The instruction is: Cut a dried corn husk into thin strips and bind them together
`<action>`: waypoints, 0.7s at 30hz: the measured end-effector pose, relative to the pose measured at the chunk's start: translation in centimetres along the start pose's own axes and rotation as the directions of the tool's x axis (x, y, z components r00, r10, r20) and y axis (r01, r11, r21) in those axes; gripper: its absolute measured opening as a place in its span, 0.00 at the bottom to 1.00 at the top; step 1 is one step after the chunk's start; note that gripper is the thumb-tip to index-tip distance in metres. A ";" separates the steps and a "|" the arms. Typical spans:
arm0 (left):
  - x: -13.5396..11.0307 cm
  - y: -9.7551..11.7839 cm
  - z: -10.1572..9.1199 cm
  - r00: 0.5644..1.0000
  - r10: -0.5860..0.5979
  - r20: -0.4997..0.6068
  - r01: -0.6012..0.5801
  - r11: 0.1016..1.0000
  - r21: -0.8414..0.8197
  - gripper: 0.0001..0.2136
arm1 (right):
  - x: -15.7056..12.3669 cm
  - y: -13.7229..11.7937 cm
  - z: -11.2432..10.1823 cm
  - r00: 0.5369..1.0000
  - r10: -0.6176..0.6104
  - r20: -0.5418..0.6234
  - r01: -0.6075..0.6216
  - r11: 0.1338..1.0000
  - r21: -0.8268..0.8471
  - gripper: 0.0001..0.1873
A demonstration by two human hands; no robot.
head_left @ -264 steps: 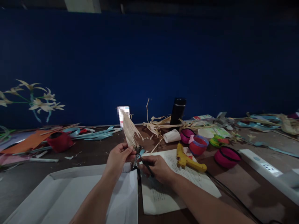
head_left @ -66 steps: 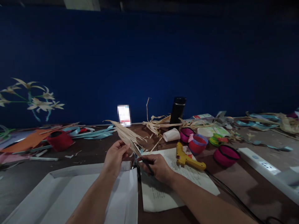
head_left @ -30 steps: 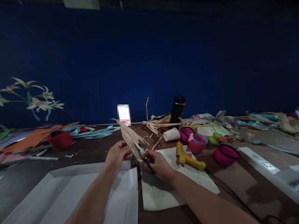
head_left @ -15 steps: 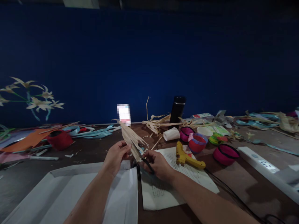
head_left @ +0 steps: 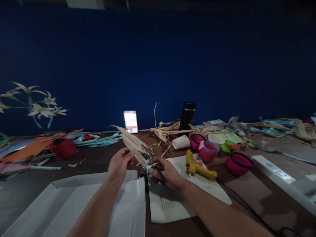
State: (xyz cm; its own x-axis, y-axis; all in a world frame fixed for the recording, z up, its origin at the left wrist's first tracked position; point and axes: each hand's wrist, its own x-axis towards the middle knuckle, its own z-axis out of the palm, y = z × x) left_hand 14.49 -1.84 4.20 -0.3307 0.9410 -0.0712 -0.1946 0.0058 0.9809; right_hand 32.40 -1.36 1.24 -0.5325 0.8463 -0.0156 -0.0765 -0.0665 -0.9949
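My left hand [head_left: 121,163] pinches a pale dried corn husk [head_left: 132,141] that fans out upward in split strips. Dark-handled scissors [head_left: 160,175] are in my right hand [head_left: 166,171], its fingers curled through the handles. The blades point up and left, against the husk's right side near its lower end. Just right of that hand, a yellow glue gun [head_left: 197,167] lies on a printed sheet [head_left: 170,205]. Below my left hand is a white box or tray [head_left: 74,197].
Behind my hands stand a lit phone [head_left: 130,121] and a black bottle [head_left: 188,117], with dried husks [head_left: 163,133] between them. A white paper cup [head_left: 181,142] lies tipped over. Magenta pots [head_left: 239,163] and a power strip [head_left: 274,174] are at right; a red pot [head_left: 63,148] is at left.
The husk has shifted left and tilted further left in my left hand. My right hand has opened the scissors' handles wider, and the blades now show beside the husk.
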 end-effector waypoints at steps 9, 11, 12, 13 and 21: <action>0.4 -0.3 -0.4 0.998 0.044 -0.041 -0.044 0.999 0.005 0.17 | 0.1 -0.5 0.2 0.937 -0.154 -0.314 0.207 0.968 0.142 0.20; 0.3 -0.3 -0.3 0.999 0.035 -0.019 -0.034 0.999 0.012 0.16 | 0.3 -0.8 0.1 0.914 -0.177 -0.366 0.238 0.962 0.131 0.21; 0.2 -0.3 -0.2 1.000 0.026 0.001 -0.026 1.000 0.008 0.15 | 0.3 -0.9 0.1 0.910 -0.184 -0.370 0.248 0.960 0.132 0.21; 0.0 -0.3 -0.1 1.000 0.019 0.024 -0.019 1.000 -0.003 0.15 | 0.4 -0.9 0.1 0.913 -0.187 -0.363 0.251 0.958 0.139 0.22; -1.2 -0.2 0.8 0.948 -0.060 0.313 0.093 0.991 -0.091 0.13 | 0.6 -0.5 -0.2 0.956 -0.120 -0.268 0.195 0.943 0.271 0.21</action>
State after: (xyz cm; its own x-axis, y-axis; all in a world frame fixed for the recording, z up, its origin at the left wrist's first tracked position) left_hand 15.67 -2.66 4.26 -0.0125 0.9975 -0.0696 -0.3080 0.0624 0.9493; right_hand 32.28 -0.75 1.73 -0.2734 0.9587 0.0778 -0.4038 -0.0410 -0.9139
